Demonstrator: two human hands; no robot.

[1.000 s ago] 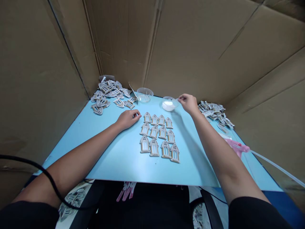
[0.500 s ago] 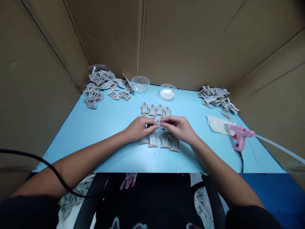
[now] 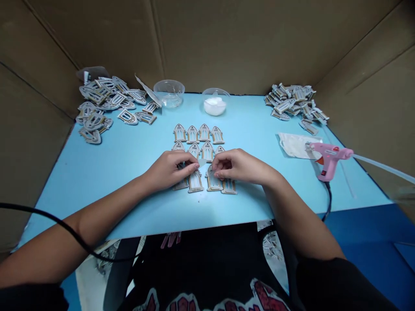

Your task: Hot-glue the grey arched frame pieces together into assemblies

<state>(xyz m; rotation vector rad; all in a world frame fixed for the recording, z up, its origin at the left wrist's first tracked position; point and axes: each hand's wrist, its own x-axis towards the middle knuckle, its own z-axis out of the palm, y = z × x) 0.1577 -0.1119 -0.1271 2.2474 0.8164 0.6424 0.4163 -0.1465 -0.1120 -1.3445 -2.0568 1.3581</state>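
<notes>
Both hands rest over the lower rows of the arched window pieces (image 3: pixel 198 134), which lie in a grid mid-way across the blue tabletop (image 3: pixel 129 151). Left hand (image 3: pixel 168 169): fingers curled, thumb and forefinger pressed on a small pale sliver (image 3: pixel 202 162) that points toward the right hand (image 3: pixel 238 166). Right hand: fingers bent, tips close together over a piece — whether it pinches anything, cannot tell. Behind the grid: bowl of white material (image 3: pixel 214 106), clear bowl (image 3: pixel 169 91). Pink glue gun (image 3: pixel 328 156) lies far right — apart from both hands.

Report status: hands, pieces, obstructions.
Left hand pinches clear slip. Right hand fingertips on window cutouts, grip unclear. Glue gun lies right, apart from both.
</notes>
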